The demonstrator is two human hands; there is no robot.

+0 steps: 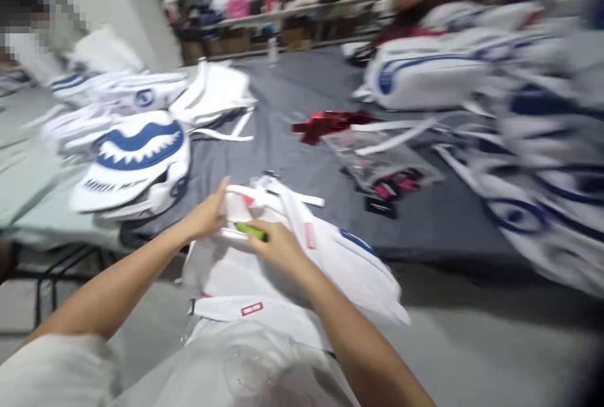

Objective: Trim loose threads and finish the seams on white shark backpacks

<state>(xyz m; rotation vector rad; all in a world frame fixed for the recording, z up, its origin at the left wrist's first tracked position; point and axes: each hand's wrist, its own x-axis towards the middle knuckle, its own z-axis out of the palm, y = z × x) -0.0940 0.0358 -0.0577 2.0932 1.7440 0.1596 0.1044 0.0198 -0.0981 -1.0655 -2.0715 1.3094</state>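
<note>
Steadily, the right hand (278, 245) is gripping a green-handled tool (250, 229), its fingers closing around the handle just above the middle of the lower frame. It is holding the tool over the upper edge of a white bag (340, 275), which is lying in the lower middle of the frame, between the table (292, 92) and the person's body. At the bag's upper left corner, the left hand (210, 215) is touching the edge, one finger pointing upward; whether it is pinching the cloth is not clear, since the thumb is not showing well.

For good work here, the left hand should probably be keeping that edge taut, because the fabric is looking soft and sagging toward the lower left. The tool's tip is pointing toward the left hand, so staying clear of those fingertips seems wise, as does working in small, shallow movements. A white strap (295, 209) is running close beside the right hand and could be getting caught; holding it aside would likely be helping. Blur is hiding whether the tip is actually touching the cloth.
</note>
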